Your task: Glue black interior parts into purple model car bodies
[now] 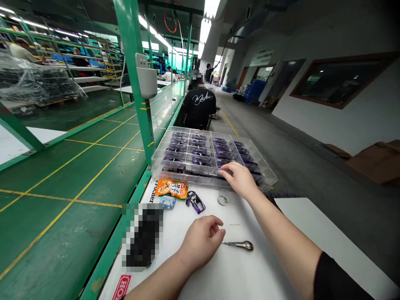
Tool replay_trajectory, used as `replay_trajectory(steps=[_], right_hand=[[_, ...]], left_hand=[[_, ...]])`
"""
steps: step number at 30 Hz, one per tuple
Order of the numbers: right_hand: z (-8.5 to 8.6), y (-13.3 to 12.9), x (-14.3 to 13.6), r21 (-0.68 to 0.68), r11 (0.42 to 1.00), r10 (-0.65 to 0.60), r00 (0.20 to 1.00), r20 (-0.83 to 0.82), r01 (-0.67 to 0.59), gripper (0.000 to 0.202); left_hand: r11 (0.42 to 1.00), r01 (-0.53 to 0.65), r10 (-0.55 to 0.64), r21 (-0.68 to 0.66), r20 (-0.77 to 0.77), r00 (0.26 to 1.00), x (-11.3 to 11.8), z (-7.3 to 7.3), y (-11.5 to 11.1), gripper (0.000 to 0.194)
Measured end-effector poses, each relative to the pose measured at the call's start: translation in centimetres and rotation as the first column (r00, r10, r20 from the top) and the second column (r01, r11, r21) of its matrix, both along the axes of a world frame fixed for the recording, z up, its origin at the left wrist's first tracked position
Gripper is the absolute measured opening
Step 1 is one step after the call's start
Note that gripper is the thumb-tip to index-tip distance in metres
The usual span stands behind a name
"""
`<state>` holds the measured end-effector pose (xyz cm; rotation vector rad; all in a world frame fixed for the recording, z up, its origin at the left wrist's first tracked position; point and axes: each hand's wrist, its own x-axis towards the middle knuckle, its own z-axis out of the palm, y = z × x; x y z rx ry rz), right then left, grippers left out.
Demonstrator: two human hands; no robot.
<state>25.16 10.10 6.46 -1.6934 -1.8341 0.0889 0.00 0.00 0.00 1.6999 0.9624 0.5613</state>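
My right hand [239, 179] reaches over the near edge of the clear plastic tray [200, 180], fingertips at one of its front compartments. Thumb and forefinger come close together there, but I cannot tell whether they pinch anything. My left hand [203, 237] hangs loosely curled over the white table [243, 277], thumb and fingers apart with nothing visible between them. The metal-handled tool [245, 245] lies just beside my left thumb, its thin end running up to it; I cannot tell whether they touch.

Purple-and-black car-shaped pieces [200, 151] sit in the tray's compartments, and one loose purple piece [196, 202] lies on the table, between the tray and my left hand. A round clear dish [224, 198] stands just left of my right wrist, in the space between my hands and near the tray. On the left, an orange packet [171, 189] crowds the tray's near side, with a small blue case [168, 203] beside it. Nearer me is a dark, pixelated object [143, 237]. A green post [133, 79] rises by the tray's left side, bordering the green conveyor [78, 175], and a person in a black shirt [200, 106] sits beyond the tray.
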Motion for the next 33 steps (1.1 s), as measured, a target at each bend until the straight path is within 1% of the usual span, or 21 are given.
replay_trajectory(steps=[4, 6, 7, 9, 10, 12, 14, 17, 20, 22, 24, 28, 30, 33], right_hand=[[0.6, -0.7, -0.3, -0.038, 0.999, 0.021, 1.000, 0.019, -0.020, 0.016], [1.1, -1.2, -0.2, -0.059, 0.998, 0.001, 0.999, 0.038, 0.002, 0.019], [1.4, -1.5, 0.2, -0.061, 0.997, -0.035, 0.998, 0.049, 0.038, 0.022], [2.0, -2.0, 1.5, -0.058, 0.985, -0.161, 0.984, 0.079, 0.165, 0.032], [2.3, -2.3, 2.4, -0.063, 0.968, -0.238, 0.966, 0.098, 0.245, 0.035], [2.8, -2.7, 4.5, -0.107, 0.912, -0.378, 0.914, 0.147, 0.395, 0.035], [3.2, -2.8, 6.5, -0.192, 0.845, -0.463, 0.863, 0.203, 0.499, 0.032], [3.4, -2.3, 8.6, -0.320, 0.759, -0.499, 0.823, 0.272, 0.566, 0.032], [3.6, -1.0, 9.6, -0.410, 0.700, -0.495, 0.811, 0.313, 0.585, 0.030], [3.8, -0.1, 10.1, -0.448, 0.671, -0.491, 0.807, 0.328, 0.590, 0.029], [4.1, 0.6, 10.4, -0.468, 0.663, -0.483, 0.811, 0.329, 0.584, 0.029], [4.2, 0.7, 10.4, -0.477, 0.685, -0.476, 0.834, 0.279, 0.550, 0.027], [3.8, 0.3, 10.2, -0.473, 0.705, -0.485, 0.846, 0.224, 0.529, 0.027], [3.2, -0.4, 9.8, -0.426, 0.755, -0.510, 0.855, 0.098, 0.499, 0.030]], left_hand=[[1.000, 0.007, -0.007, 0.000, 0.010, 1.000, 0.0, 0.2, -0.1, 0.030], [1.000, 0.013, -0.013, 0.002, 0.011, 1.000, 0.0, 0.2, -0.1, 0.030], [1.000, 0.016, -0.016, 0.004, 0.011, 1.000, 0.0, 0.2, 0.0, 0.030], [1.000, 0.026, -0.026, 0.008, 0.009, 1.000, -0.1, 0.3, 0.0, 0.030], [0.999, 0.031, -0.031, 0.012, 0.007, 1.000, -0.1, 0.3, 0.1, 0.030], [0.999, 0.041, -0.041, 0.017, 0.002, 0.999, -0.1, 0.5, 0.1, 0.032], [0.998, 0.052, -0.052, 0.018, -0.005, 0.999, -0.2, 0.6, 0.1, 0.033], [0.998, 0.065, -0.064, 0.014, -0.018, 0.998, -0.3, 0.7, 0.1, 0.035], [0.997, 0.070, -0.069, 0.016, -0.028, 0.997, -0.3, 0.6, 0.1, 0.035], [0.997, 0.073, -0.072, 0.017, -0.034, 0.997, -0.3, 0.5, 0.1, 0.035], [0.997, 0.074, -0.074, 0.019, -0.035, 0.997, -0.3, 0.5, 0.2, 0.035], [0.997, 0.068, -0.068, 0.033, -0.020, 0.997, -0.3, 0.4, 0.2, 0.034], [0.997, 0.063, -0.063, 0.034, -0.011, 0.998, -0.2, 0.3, 0.2, 0.033], [0.998, 0.055, -0.055, 0.027, 0.004, 0.998, -0.3, 0.3, 0.1, 0.032]])
